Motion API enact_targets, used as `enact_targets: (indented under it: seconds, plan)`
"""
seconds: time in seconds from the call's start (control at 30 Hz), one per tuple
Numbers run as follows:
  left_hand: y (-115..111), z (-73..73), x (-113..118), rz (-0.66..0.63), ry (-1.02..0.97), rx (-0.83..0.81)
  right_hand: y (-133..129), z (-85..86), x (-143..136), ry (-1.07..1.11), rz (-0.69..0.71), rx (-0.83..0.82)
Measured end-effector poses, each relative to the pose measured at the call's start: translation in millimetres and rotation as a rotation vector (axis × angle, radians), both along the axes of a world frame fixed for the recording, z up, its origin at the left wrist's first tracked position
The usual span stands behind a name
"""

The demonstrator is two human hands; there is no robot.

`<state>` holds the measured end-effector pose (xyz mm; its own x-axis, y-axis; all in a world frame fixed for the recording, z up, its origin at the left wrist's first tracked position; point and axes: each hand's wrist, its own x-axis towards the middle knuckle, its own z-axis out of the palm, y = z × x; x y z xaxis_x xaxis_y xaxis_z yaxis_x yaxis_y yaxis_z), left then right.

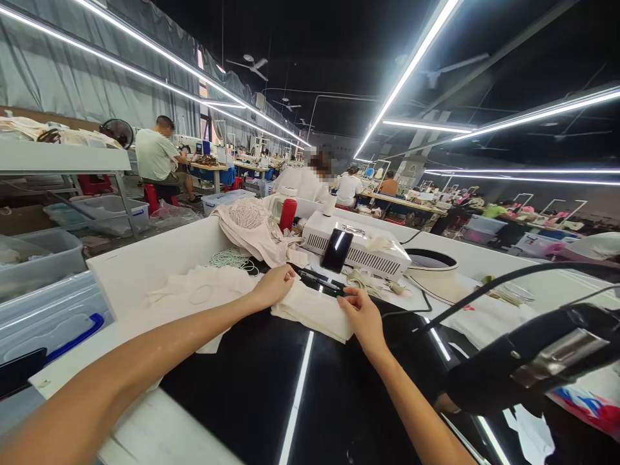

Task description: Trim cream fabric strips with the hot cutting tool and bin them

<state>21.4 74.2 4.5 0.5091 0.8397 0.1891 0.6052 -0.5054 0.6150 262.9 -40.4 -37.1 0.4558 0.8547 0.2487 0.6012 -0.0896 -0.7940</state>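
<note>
A folded stack of cream cloth [312,312] lies on the glossy black tabletop [242,394] in front of me. My left hand [275,286] is closed at the stack's upper left corner, thumb and fingers pinching its edge. At the right end, my right hand [364,321] pinches the opposite edge between thumb and fingers. Just behind the stack lies a thin black pen-like tool [318,280]. More loose cream cloth [203,287] spreads under and left of my left forearm.
Behind stand a white vented box [372,248], a dark phone [338,250] leaning on it, a red cone [287,214] and a heap of beige fabric [247,226]. Right are a round visor [433,268] and a large black cabled device [527,361]. Co-workers sit beyond the white partition.
</note>
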Motion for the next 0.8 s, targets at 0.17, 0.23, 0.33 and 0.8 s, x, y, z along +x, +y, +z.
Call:
enact_targets:
  seconds: [0.17, 0.23, 0.33, 0.8]
  plan:
    - [-7, -9.6, -9, -0.063, 0.153, 0.069, -5, -8.1, -1, -0.283, 0.094, 0.036]
    - [-11, -4.8, -14, -0.087, 0.195, 0.11, -13, -8.0, -6, -0.377, 0.125, 0.06]
    - [-14, 11.6, -34, -0.091, 0.248, 0.178, -26, -5.0, -17, -0.471, 0.162, 0.095]
    - [0, 11.7, -189, 0.153, 0.356, 0.123, -56, 1.2, -67, -0.464, 0.278, 0.135]
